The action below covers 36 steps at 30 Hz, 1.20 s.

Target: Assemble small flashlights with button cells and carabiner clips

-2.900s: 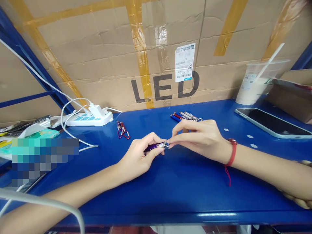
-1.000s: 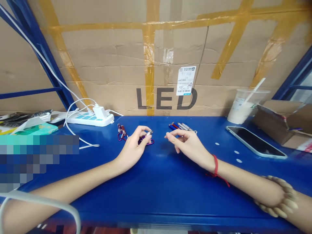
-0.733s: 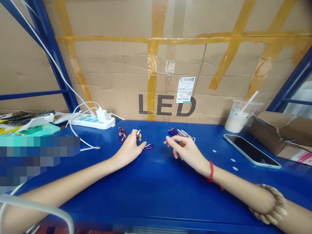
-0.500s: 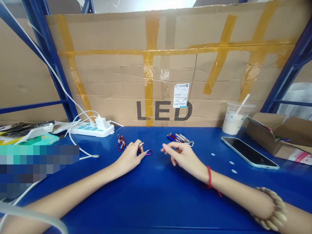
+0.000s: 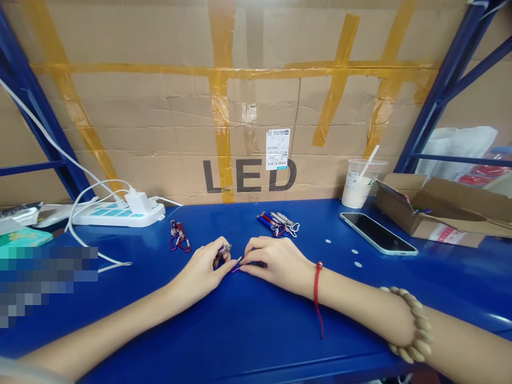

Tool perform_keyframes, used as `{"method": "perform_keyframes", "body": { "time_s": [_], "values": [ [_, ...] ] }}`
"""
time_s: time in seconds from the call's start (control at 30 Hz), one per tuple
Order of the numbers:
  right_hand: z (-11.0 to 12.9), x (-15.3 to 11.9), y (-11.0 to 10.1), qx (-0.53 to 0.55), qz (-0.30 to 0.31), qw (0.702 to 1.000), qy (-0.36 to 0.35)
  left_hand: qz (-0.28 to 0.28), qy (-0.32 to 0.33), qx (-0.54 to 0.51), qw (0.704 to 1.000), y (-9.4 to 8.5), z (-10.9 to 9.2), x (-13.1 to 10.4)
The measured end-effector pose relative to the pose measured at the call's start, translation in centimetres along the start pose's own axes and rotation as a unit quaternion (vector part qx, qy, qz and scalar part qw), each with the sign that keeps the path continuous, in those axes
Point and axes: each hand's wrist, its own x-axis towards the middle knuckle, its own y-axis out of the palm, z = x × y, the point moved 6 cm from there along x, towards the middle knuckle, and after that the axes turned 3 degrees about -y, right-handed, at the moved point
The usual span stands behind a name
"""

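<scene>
My left hand (image 5: 206, 264) is closed around a small penlight-like keychain (image 5: 226, 249), with its silver tip showing past the fingers. A purple carabiner clip (image 5: 236, 269) sticks out between my two hands. My right hand (image 5: 276, 261) pinches the clip's far side between thumb and fingers. Most of the keychain's body is hidden in the left hand. Left of my hands lie a purple and a red keychain light (image 5: 180, 232) with clips. Beyond my right hand is a group of several blue, red and silver keychain lights (image 5: 276, 222), their clips toward me.
Right on the blue tabletop (image 5: 240, 341) are a phone (image 5: 378, 233), a drink cup with straw (image 5: 360, 184) and an open cardboard box (image 5: 448, 208). At left stands a white power strip (image 5: 116, 213) with loose cables. A large carton (image 5: 180, 128) walls the back.
My right hand has moved in to the left hand and taken hold of the purple clip. The camera view has turned right and tilted slightly.
</scene>
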Motion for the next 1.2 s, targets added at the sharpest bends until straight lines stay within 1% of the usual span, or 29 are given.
{"method": "perform_keyframes", "body": {
  "time_s": [0.1, 0.23, 0.4, 0.47, 0.5, 0.57, 0.63, 0.67, 0.73, 0.8, 0.87, 0.93, 1.03, 1.13, 1.2],
  "values": [
    [0.2, 0.2, 0.1, -0.072, 0.022, 0.997, -0.023, 0.018, -0.004, -0.021, 1.000, 0.2, 0.1, -0.1],
    [0.3, 0.3, -0.1, -0.099, 0.049, 0.993, -0.031, 0.023, -0.031, -0.053, 0.998, 0.3, 0.6, -0.1],
    [0.4, 0.4, -0.2, -0.170, 0.101, 0.980, -0.030, -0.017, -0.053, -0.118, 0.991, -0.2, 0.8, 0.0],
    [0.3, 0.4, -0.2, -0.180, 0.105, 0.978, -0.027, -0.027, -0.064, -0.152, 0.986, -0.4, 0.8, 0.0],
    [0.2, 0.4, -0.3, -0.172, 0.097, 0.980, -0.022, -0.029, -0.069, -0.168, 0.983, -0.5, 0.8, 0.0],
    [-0.1, 0.3, -0.6, -0.125, 0.061, 0.990, 0.001, -0.033, -0.073, -0.190, 0.979, -0.7, 0.8, 0.0],
    [-0.9, 0.2, -0.7, -0.034, 0.013, 0.998, 0.047, -0.033, -0.072, -0.196, 0.977, -0.8, 0.7, 0.0],
    [-1.3, 0.2, -0.8, 0.026, -0.012, 0.997, 0.075, -0.029, -0.070, -0.197, 0.977, -0.8, 0.6, 0.0],
    [-1.9, 0.1, -0.6, 0.167, -0.052, 0.978, 0.118, -0.015, -0.060, -0.202, 0.977, -0.7, 0.4, 0.0],
    [-2.1, 0.2, -0.3, 0.296, -0.077, 0.942, 0.136, 0.001, -0.048, -0.205, 0.978, -0.5, 0.1, -0.1],
    [-2.0, 0.3, -0.1, 0.383, -0.088, 0.909, 0.140, 0.016, -0.033, -0.207, 0.978, -0.3, -0.1, -0.2],
    [-1.8, 0.4, -0.1, 0.422, -0.096, 0.891, 0.136, 0.031, -0.017, -0.220, 0.975, 0.0, -0.3, -0.3],
    [-1.8, 0.3, -0.4, 0.432, -0.110, 0.886, 0.125, 0.037, 0.000, -0.253, 0.967, 0.1, -0.4, -0.4],
    [-2.1, 0.1, -0.4, 0.413, -0.113, 0.892, 0.142, 0.010, 0.000, -0.262, 0.965, -0.2, -0.1, -0.3],
    [-2.3, 0.1, -0.2, 0.396, -0.106, 0.898, 0.162, -0.021, 0.007, -0.236, 0.972, -0.6, 0.1, -0.2]
  ]
}}
